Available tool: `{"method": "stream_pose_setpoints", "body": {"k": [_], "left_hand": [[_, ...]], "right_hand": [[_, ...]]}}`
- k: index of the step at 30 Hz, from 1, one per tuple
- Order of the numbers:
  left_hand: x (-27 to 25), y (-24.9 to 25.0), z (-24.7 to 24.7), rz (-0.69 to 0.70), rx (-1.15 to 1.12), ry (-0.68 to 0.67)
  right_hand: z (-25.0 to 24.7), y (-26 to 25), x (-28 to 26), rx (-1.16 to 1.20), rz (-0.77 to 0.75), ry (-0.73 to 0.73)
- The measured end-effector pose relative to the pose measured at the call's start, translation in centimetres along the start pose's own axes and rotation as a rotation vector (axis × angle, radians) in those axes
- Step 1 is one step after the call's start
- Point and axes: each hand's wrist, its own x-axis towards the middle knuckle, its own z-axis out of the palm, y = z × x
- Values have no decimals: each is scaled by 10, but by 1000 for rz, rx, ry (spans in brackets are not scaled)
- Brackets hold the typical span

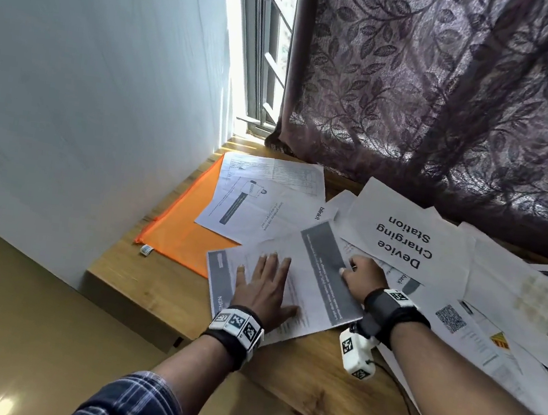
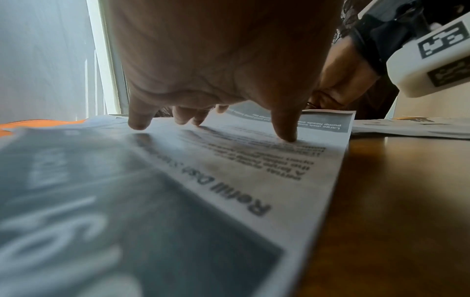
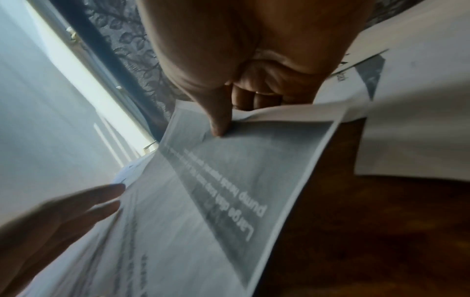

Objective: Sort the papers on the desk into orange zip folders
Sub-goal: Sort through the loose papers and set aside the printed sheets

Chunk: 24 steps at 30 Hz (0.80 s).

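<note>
A printed sheet with grey bands [image 1: 305,276] [image 2: 254,160] [image 3: 229,180] lies near the desk's front edge. My left hand [image 1: 266,285] [image 2: 211,124] rests flat on it with straight, spread fingers. My right hand [image 1: 361,273] [image 3: 229,120] pinches the sheet's right edge, thumb on top and fingers curled under, and the paper buckles there. An orange zip folder [image 1: 180,230] [image 2: 38,124] lies flat at the left by the wall, partly under other papers. More sheets spread to the right, one reading "Device Charging Station" [image 1: 407,237].
Two sheets [image 1: 266,199] overlap the folder's right side. Several loose papers [image 1: 493,320] cover the right of the wooden desk [image 1: 296,375]. A white wall [image 1: 91,81] bounds the left. A patterned curtain [image 1: 452,91] and a window [image 1: 267,51] stand behind.
</note>
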Motion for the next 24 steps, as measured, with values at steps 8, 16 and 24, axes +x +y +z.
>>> {"method": "stream_pose_setpoints", "body": {"k": [8,16,24], "left_hand": [[5,-16,-16,-211,-106,144],[23,-23,-43,-356,-723,421],[29,-44,-51,-351,-1068,340]], "right_hand": [[-17,38,-15,185,50,100],[-23,52,-31,296,46,157],[-24,68,-47,583,43,239]]}}
